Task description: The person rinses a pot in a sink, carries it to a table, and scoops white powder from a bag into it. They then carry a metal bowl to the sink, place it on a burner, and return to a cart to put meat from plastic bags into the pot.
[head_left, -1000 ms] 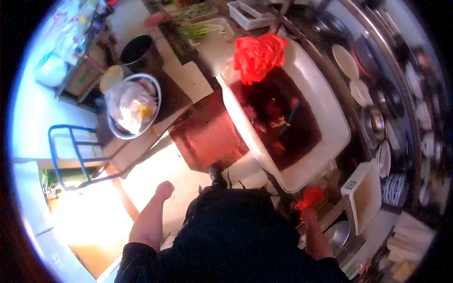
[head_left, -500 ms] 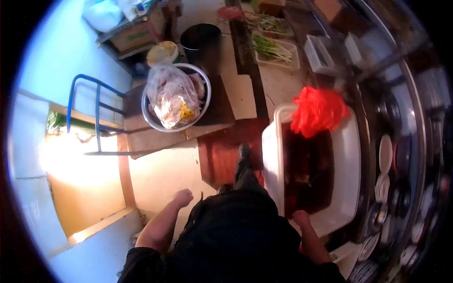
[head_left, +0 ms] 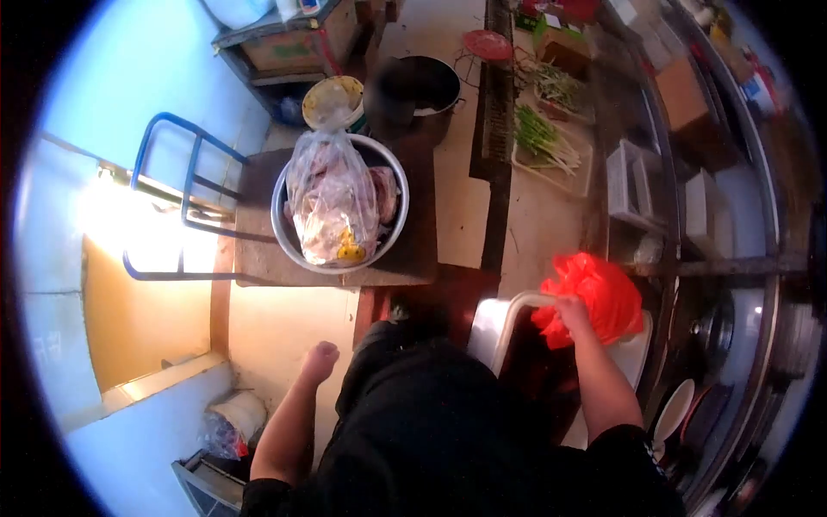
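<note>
Right hand: Our right hand is shut tight on the red bag. The fingers curl into the crinkly plastic on its left side, and no gap shows between them.
Red bag: It is bunched up and puffy. It is at the far end of the white tub, right at the rim. We cannot tell if it is lifted or resting there.
White tub: It stands on the floor just to the right of our legs. Inside we see dark red-brown water. Our right arm reaches over it.
Left hand: Our left hand is rolled into a fist. It holds nothing and touches nothing. It hangs over the bare floor, well apart from the tub.
Metal bowl: A big round metal bowl sits ahead of us on a flat brown cart. It is well apart from both hands.
Clear bag: A see-through bag full of pale pink meat stands in the bowl. Its tied top points away from us.
Cart handle: A blue bar stands up at the left end of the cart.
Black pot: A dark pot stands just past the bowl, and a round yellow lid lies beside it.
Green onions: Long green onions lie in a white tray on the floor, past the red bag.
Plates: White plates sit near the tub on its right side.
White bucket: A small white bucket stands on the floor near our left arm.
</note>
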